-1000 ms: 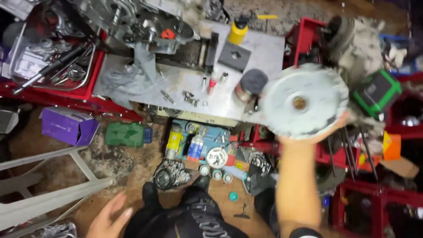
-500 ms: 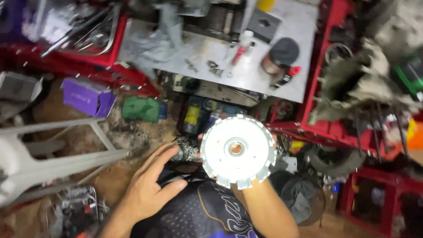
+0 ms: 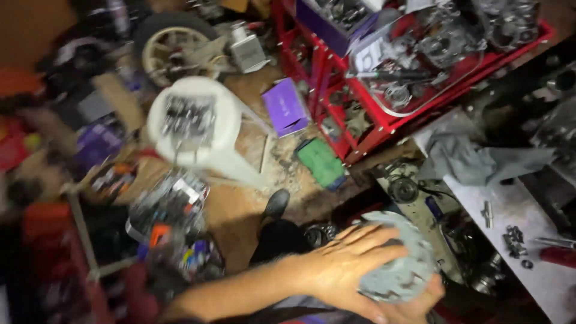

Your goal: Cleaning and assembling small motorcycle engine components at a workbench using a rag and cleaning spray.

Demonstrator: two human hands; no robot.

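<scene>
While the left hand [image 3: 345, 264] spreads wide over the grey toothed disc [image 3: 399, 264], the right hand [image 3: 408, 303] (mostly hidden) cups it underneath; steadying its weight.

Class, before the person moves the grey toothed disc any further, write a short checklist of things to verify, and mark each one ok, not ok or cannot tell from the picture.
1. Both hands on the grey disc: ok; the left hand lies over its top, the right hand supports it from below.
2. Fingers away from the disc's toothed edge: cannot tell, the picture is blurred.
3. Bare spot on the grey bench to set it down: not ok; bolts and a grey rag lie there.
4. Floor footing beside the shoe: not ok; a green box and loose parts lie close.
</scene>
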